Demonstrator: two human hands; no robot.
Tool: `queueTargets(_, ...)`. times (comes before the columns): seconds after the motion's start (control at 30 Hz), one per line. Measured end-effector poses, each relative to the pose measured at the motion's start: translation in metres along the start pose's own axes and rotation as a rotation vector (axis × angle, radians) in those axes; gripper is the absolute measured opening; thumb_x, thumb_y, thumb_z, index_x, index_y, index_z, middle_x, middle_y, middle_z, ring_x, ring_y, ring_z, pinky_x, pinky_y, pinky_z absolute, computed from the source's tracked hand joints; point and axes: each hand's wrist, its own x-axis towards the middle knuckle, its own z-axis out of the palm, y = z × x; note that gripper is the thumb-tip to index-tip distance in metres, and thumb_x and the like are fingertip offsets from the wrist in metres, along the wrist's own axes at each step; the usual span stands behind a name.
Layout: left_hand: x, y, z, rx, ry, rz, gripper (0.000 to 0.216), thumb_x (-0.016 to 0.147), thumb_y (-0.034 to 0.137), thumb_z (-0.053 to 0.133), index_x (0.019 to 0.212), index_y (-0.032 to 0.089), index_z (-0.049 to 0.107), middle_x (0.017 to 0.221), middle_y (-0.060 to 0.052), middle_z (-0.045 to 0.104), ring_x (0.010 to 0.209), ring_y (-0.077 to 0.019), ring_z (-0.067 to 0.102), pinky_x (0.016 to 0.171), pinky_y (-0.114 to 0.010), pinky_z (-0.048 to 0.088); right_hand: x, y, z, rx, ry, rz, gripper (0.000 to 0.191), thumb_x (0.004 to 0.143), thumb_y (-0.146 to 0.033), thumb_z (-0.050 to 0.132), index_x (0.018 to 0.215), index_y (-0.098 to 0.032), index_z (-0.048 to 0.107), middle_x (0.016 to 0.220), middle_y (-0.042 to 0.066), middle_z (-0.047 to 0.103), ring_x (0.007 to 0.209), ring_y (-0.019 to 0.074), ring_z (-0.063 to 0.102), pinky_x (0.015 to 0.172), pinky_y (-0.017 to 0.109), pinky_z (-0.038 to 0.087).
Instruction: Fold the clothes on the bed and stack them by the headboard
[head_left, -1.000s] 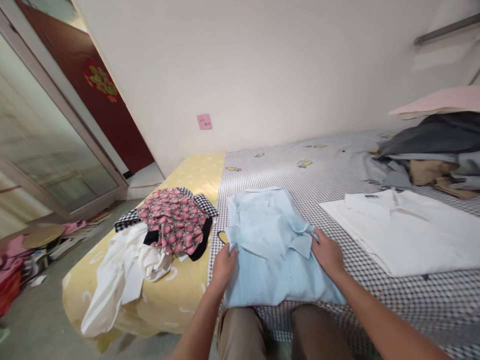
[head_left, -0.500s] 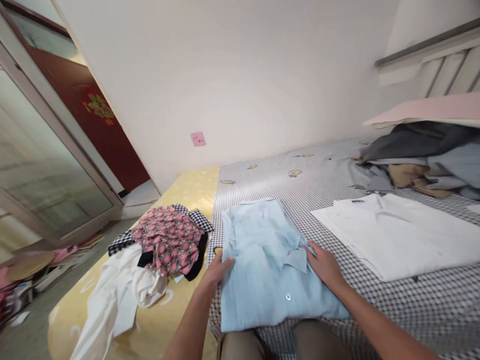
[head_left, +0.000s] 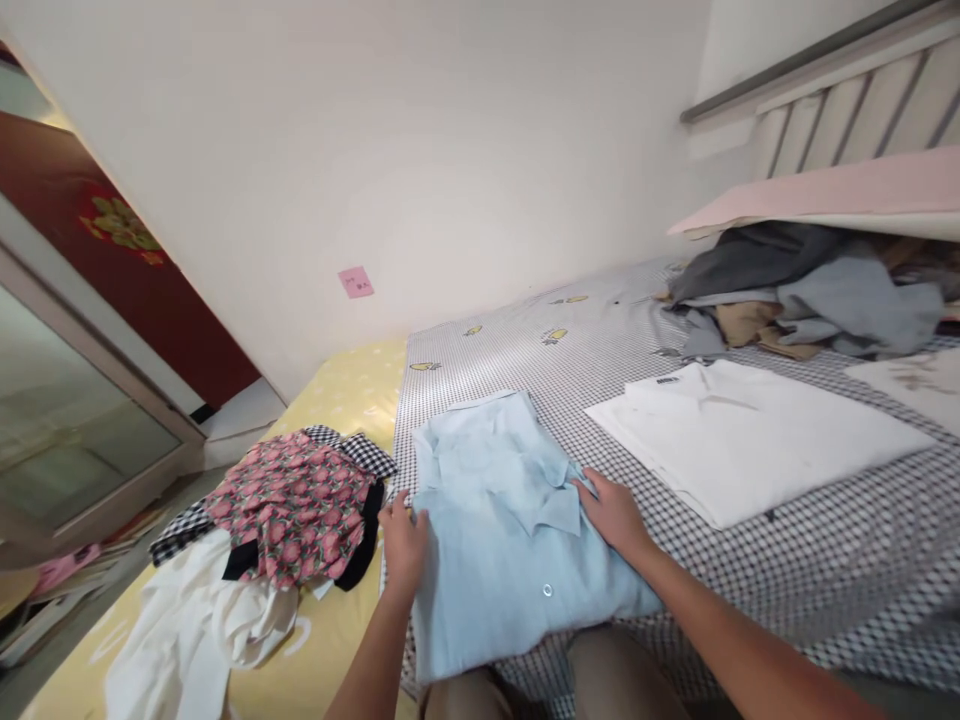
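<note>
A light blue button-up shirt lies folded in front of me on the checked sheet, its collar end pointing away and a white ring-shaped button near the lower middle. By its left edge is my left hand, fingers a little apart, the thumb just over the cloth edge. My right hand pinches the shirt's right edge, beside a folded-over flap of blue cloth. To the right lies a flat folded white shirt with a dark label at its neck.
At left, a pink floral garment and a white garment lie heaped on the yellow sheet. Grey and brown clothes are piled at the far right under a pink board. The wall rises behind the bed.
My view has turned to the right, shifting everything leftward. My left hand has loosened from the shirt's left edge; the right still holds the right edge.
</note>
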Motion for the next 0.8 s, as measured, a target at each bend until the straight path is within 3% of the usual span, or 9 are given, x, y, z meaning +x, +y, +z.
queueTargets(0.1,-0.018,0.01,-0.001,0.179,0.114,0.13,0.041,0.094,0.02,0.041,0.128,0.015,0.062,0.153,-0.021,0.042,0.144,-0.036,0.039,0.12,-0.062,0.022,-0.001,-0.007,-0.005,0.019,-0.014,0.034,0.036,0.095,-0.043,0.043,0.105,-0.024,0.071,0.088,0.007,0.078,0.085,0.025,0.072,0.072,0.028,0.045)
queueTargets(0.23,-0.032,0.026,0.015,0.414,0.1,0.411,0.045,0.102,0.025,0.028,0.119,0.02,0.07,0.147,-0.016,0.057,0.141,-0.0296,0.046,0.123,-0.062,0.016,-0.001,-0.013,-0.009,0.081,-0.041,0.078,0.031,0.095,-0.042,0.046,0.102,-0.025,0.071,0.087,0.005,0.077,0.09,0.0252,0.07,0.074,0.028,0.045)
queueTargets(0.47,-0.048,0.048,0.08,0.495,-0.314,0.349,0.055,0.104,0.04,0.022,0.151,0.026,0.046,0.165,-0.01,0.038,0.155,-0.0298,0.027,0.122,-0.069,0.017,0.002,-0.016,-0.014,0.242,-0.015,0.158,0.04,0.095,-0.049,0.042,0.117,-0.024,0.066,0.102,0.008,0.076,0.101,0.0281,0.068,0.089,0.034,0.047)
queueTargets(0.57,-0.056,0.046,0.093,0.653,-0.297,0.469,0.055,0.104,0.04,0.025,0.156,0.028,0.038,0.168,-0.009,0.029,0.157,-0.0306,0.02,0.122,-0.07,0.014,0.008,-0.017,-0.018,0.409,-0.026,0.188,0.041,0.093,-0.051,0.045,0.119,-0.024,0.064,0.112,0.008,0.074,0.109,0.0278,0.065,0.097,0.038,0.046)
queueTargets(0.67,-0.058,0.042,0.096,0.729,-0.252,0.512,0.055,0.105,0.041,0.024,0.157,0.03,0.036,0.168,-0.008,0.03,0.157,-0.031,0.023,0.121,-0.07,0.019,0.014,-0.015,-0.026,0.483,-0.066,0.182,0.043,0.094,-0.053,0.045,0.121,-0.025,0.063,0.12,0.005,0.072,0.111,0.0241,0.065,0.099,0.036,0.047)
queueTargets(0.8,-0.057,0.038,0.098,0.789,-0.209,0.548,0.055,0.104,0.044,0.026,0.157,0.03,0.034,0.167,-0.009,0.032,0.155,-0.033,0.026,0.119,-0.07,0.024,0.017,-0.008,-0.04,0.786,-0.173,0.293,0.051,0.09,-0.055,0.054,0.133,-0.027,0.056,0.119,0.004,0.071,0.106,0.022,0.066,0.096,0.036,0.05)
